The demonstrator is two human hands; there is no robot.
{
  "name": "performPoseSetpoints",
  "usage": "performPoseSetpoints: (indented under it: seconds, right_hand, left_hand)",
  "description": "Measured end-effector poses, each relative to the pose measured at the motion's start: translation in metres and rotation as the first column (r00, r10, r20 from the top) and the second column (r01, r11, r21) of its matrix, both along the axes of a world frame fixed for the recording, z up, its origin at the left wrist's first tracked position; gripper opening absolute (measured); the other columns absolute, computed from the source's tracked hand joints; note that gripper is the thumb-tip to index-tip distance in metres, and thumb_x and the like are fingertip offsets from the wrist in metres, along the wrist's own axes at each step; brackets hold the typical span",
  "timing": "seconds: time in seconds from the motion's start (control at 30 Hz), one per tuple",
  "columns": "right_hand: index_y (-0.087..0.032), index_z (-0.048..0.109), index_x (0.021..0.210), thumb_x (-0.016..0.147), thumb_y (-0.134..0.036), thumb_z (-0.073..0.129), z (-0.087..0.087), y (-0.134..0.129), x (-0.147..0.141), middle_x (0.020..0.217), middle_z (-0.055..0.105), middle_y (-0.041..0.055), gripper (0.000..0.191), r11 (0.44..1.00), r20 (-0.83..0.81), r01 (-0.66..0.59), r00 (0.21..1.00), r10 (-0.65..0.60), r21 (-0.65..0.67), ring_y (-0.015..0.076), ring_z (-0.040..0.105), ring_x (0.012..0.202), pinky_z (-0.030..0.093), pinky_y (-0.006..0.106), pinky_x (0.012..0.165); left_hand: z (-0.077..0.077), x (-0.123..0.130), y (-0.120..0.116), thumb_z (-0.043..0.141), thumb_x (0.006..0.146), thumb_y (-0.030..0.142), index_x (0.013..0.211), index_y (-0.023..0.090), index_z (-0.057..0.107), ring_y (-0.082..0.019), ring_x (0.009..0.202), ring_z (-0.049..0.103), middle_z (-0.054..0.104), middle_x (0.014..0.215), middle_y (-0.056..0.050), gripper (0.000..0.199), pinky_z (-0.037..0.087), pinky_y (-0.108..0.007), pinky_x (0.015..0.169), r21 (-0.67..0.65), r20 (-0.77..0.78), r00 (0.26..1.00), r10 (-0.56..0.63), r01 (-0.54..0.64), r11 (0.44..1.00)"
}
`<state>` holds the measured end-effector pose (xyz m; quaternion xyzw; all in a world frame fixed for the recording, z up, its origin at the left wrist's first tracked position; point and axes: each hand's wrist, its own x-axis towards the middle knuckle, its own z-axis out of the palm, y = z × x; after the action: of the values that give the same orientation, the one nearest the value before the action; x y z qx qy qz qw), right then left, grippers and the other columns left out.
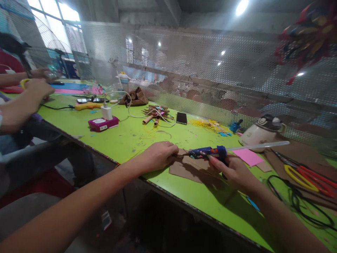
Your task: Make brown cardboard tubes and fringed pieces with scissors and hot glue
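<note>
My right hand [235, 170] is wrapped around the handle of a blue hot glue gun [207, 152]. From its rear sticks out a long, clear glue stick [260, 145]. With fingers pinched together, my left hand [160, 154] holds a thin brown piece [180, 156] right at the gun's nozzle; most of the piece is hidden by my fingers. Beneath both lies a flat sheet of brown cardboard [181, 169] near the table's front edge. A thin yellow string trails by my left wrist.
On the green table [123, 137] are a magenta power box [103, 123], a bundle of brown paper rolls [158, 113], a phone [181, 118], yellow strings [207, 124], a kettle [259, 131], pink paper [249, 157], scissors [302, 177] and a black cable [297, 200]. Another person's hands [39, 89] work at left.
</note>
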<state>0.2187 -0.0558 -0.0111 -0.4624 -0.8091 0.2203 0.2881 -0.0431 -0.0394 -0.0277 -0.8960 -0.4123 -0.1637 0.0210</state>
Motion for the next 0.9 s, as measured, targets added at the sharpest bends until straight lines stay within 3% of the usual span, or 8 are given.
performPoseSetpoints:
  seconds: [0.23,0.47,0.73,0.9]
  right_hand:
    - [-0.015,0.063,0.076,0.089,-0.039,0.047,0.0,-0.001,-0.003,0.058,0.053,0.0013,0.032,1.0,-0.007,-0.012,1.0,0.012,-0.01,0.0137,0.043,0.053,0.035,0.026,0.048]
    - [-0.017,0.055,0.061,0.088,-0.046,0.044,-0.002,0.0,-0.002,0.055,0.05,0.0,0.042,0.997,-0.038,0.0,0.999,-0.003,-0.08,0.0141,0.045,0.053,0.035,0.027,0.051]
    - [-0.015,0.067,0.089,0.091,-0.038,0.045,-0.002,-0.004,-0.006,0.057,0.056,0.0006,0.032,0.994,-0.006,-0.059,0.998,0.058,-0.092,0.0131,0.045,0.049,0.031,0.025,0.044]
    - [-0.016,0.068,0.086,0.09,-0.036,0.046,0.0,-0.004,-0.006,0.058,0.058,0.0013,0.031,0.997,0.01,-0.069,0.998,0.07,-0.041,0.0135,0.047,0.051,0.033,0.025,0.045]
  left_hand:
    - [0.0,0.0,0.003,0.048,0.087,0.024,0.092,0.018,0.061,-0.018,0.075,0.054,0.062,0.083,-0.006,0.015,0.036,-0.027,0.062,0.046,-0.081,0.996,0.03,-0.026,0.999]
    - [0.0,0.0,0.001,0.05,0.086,0.024,0.09,0.018,0.061,-0.018,0.079,0.055,0.06,0.086,-0.006,0.013,0.038,-0.026,0.066,0.017,-0.087,0.996,0.006,-0.004,1.0]
    - [0.003,-0.002,-0.005,0.048,0.088,0.025,0.092,0.018,0.062,-0.018,0.083,0.054,0.058,0.09,-0.007,0.016,0.04,-0.027,0.071,-0.069,0.0,0.998,-0.064,0.064,0.996]
    - [0.005,-0.006,-0.008,0.045,0.089,0.022,0.092,0.018,0.063,-0.016,0.079,0.054,0.058,0.088,-0.007,0.018,0.041,-0.027,0.071,-0.126,0.061,0.995,-0.083,0.09,0.988]
